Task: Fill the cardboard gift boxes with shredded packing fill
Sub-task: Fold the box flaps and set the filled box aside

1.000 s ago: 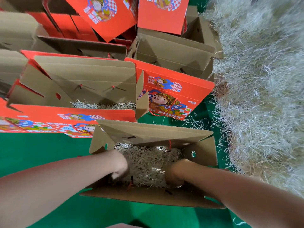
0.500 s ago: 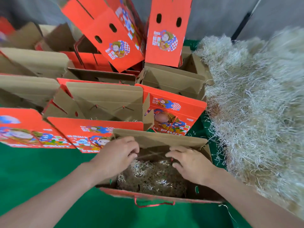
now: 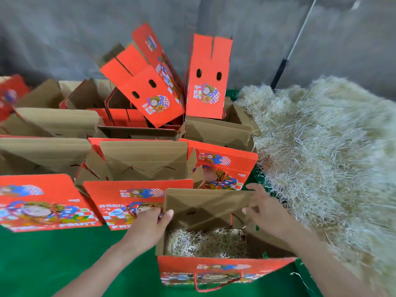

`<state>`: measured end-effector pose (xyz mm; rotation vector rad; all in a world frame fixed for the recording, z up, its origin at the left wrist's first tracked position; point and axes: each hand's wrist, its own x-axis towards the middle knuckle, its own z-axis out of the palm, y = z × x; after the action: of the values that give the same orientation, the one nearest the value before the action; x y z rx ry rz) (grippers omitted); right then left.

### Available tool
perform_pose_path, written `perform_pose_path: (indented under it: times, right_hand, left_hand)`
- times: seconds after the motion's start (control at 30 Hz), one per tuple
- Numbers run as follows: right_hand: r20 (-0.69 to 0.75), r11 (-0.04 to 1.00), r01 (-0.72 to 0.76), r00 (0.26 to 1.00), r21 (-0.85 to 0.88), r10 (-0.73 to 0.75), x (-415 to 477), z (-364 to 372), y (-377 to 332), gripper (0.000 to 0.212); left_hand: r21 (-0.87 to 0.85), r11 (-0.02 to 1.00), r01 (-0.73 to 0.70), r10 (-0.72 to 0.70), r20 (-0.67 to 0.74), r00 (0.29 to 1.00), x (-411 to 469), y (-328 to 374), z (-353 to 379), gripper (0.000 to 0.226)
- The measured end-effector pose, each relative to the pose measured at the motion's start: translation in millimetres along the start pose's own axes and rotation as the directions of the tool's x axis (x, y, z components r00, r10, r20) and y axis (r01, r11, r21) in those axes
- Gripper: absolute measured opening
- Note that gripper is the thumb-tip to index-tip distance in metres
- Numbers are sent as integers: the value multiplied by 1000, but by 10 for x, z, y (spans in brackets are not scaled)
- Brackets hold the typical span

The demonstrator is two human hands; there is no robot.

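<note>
the left hand (image 3: 147, 229) pinches the left wall of the nearest gift box (image 3: 222, 269), thumb inside, likely to steady it. the right hand (image 3: 267, 215) hovers spread-fingered by the right wall, gripping nothing. shredded fill (image 3: 205, 241), pale and tangled, lies low on the box floor, and the big heap (image 3: 321, 157) sits just to the right.

Left hand (image 3: 147, 226), right hand (image 3: 265, 215): bare. Forearms (image 3: 100, 266) bare to near frame edge. Right hand motion-blurred.
</note>
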<state>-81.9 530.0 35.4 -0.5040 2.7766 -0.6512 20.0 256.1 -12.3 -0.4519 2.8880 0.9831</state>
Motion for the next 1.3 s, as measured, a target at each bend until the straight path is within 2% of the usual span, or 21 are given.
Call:
perform_pose_path:
  times: [0.07, 0.17, 0.23, 0.33, 0.37, 0.5, 0.6, 0.67, 0.77, 0.83, 0.9, 0.93, 1.0, 1.03, 1.07, 1.13, 1.2, 1.23, 1.3]
  right_hand:
    - [73, 1000, -21, 997, -2, 21, 71, 60, -94, 64]
    - [55, 998, -49, 997, -50, 51, 199, 211, -235, 48]
    - [-10, 994, -86, 996, -67, 85, 263, 298, -313, 38]
    - [-123, 990, -133, 984, -51, 126, 308, 393, -368, 30]
    - [-166, 989, -141, 977, -37, 133, 314, 417, -369, 29]
    - [-274, 990, -140, 952, 2, 135, 349, 495, -340, 26]
    - [-326, 994, -113, 939, 0, 107, 461, 478, -335, 23]
    - [-328, 994, -112, 938, 12, 110, 570, 426, -326, 23]
    - [-257, 992, -123, 959, 9, 121, 701, 365, -293, 25]
    - [-197, 996, -89, 976, 23, 92, 714, 314, -288, 28]
    - [-154, 997, -15, 988, 70, 26, 653, 226, -265, 35]
    - [-150, 995, 25, 989, 94, -10, 588, 160, -254, 34]
    - [-117, 990, 101, 989, 98, -89, 405, 20, -177, 24]
    - [-56, 986, 147, 988, 73, -143, 297, -58, -123, 21]
    - [49, 979, 199, 978, 49, -201, 175, -142, -67, 25]
    - [318, 969, 244, 916, 41, -244, -69, -270, 71, 33]
    - [472, 961, 272, 854, -42, -220, -254, -295, 228, 35]
    - [467, 939, 314, 857, -142, -216, -302, -258, 311, 32]
    - [366, 888, 348, 902, -301, -230, -327, -158, 406, 19]
  left_hand:
    - [-82, 995, -50, 42, -88, 995, 78, -15, -45, 43]
    - [-116, 980, -160, 120, -294, 948, 311, -42, -227, 21]
    - [-21, 980, -199, 184, -298, 937, 439, -43, -319, 34]
    - [70, 981, -180, 193, -325, 926, 504, -47, -333, 48]
    - [101, 980, -172, 196, -330, 923, 522, -68, -325, 48]
    - [201, 969, -142, 208, -362, 909, 629, -113, -359, 15]
    - [166, 982, -93, 155, -413, 897, 675, -119, -383, 11]
    - [143, 987, -76, 128, -395, 910, 665, -126, -380, 11]
    - [65, 991, -116, 132, -364, 922, 540, -127, -375, 25]
    - [-4, 982, -186, 165, -449, 878, 356, -87, -344, 33]
    - [-70, 975, -211, 138, -554, 821, 140, -16, -269, 27]
    - [-125, 976, -180, 81, -558, 826, 52, 17, -218, 23]
    - [-307, 950, -56, -83, -422, 903, -81, 86, -92, 22]
    - [-398, 917, 7, -148, -325, 934, -127, 117, -31, 22]
    - [-458, 888, 47, -184, -259, 948, -155, 155, 21, 21]
    - [-456, 887, 71, -198, -237, 951, -171, 222, 73, 13]
    - [-440, 895, 73, -201, -253, 946, -159, 251, 97, 12]
    - [-448, 891, 73, -208, -258, 943, -161, 266, 97, 13]
    - [-432, 899, 68, -207, -284, 936, -154, 280, 104, 15]
